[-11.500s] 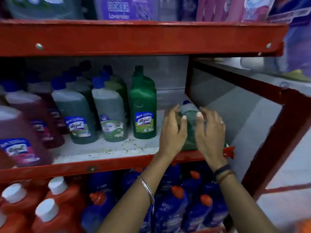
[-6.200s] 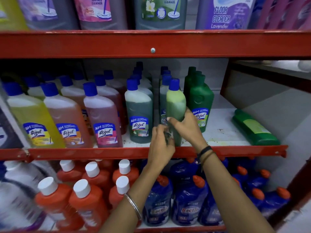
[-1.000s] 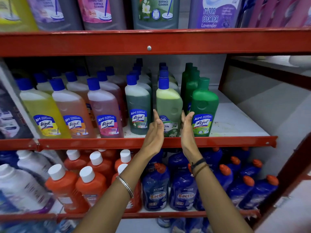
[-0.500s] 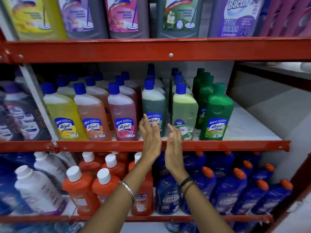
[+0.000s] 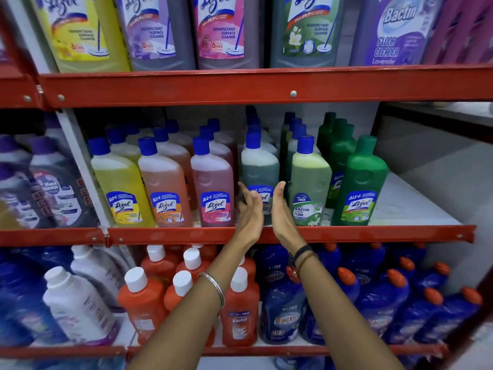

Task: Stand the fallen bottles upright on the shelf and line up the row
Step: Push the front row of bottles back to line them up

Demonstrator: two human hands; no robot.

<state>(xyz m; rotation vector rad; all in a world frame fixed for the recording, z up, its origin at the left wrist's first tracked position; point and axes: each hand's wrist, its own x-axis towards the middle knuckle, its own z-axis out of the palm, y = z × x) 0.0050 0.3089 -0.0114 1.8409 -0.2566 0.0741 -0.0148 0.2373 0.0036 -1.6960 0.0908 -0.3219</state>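
Observation:
The front row on the middle red shelf (image 5: 346,233) stands upright: yellow bottle (image 5: 121,184), orange bottle (image 5: 164,185), pink bottle (image 5: 212,186), dark green-grey bottle (image 5: 260,169), light green bottle (image 5: 310,182) and solid green bottle (image 5: 360,182). My left hand (image 5: 249,213) and my right hand (image 5: 282,209) are flat, palms facing each other, on either side of the dark green-grey bottle's lower part. The left fingertips touch or nearly touch its label; I cannot tell if the right palm presses it. Neither hand grips anything.
More bottles stand in rows behind the front ones. Bare white shelf (image 5: 408,206) lies right of the solid green bottle. Large cleaner bottles fill the shelf above. Orange bottles (image 5: 237,311) and blue bottles (image 5: 373,297) fill the shelf below.
Both hands have shifted left from the light green bottle to flank the dark green-grey one. The view has moved closer and slightly left.

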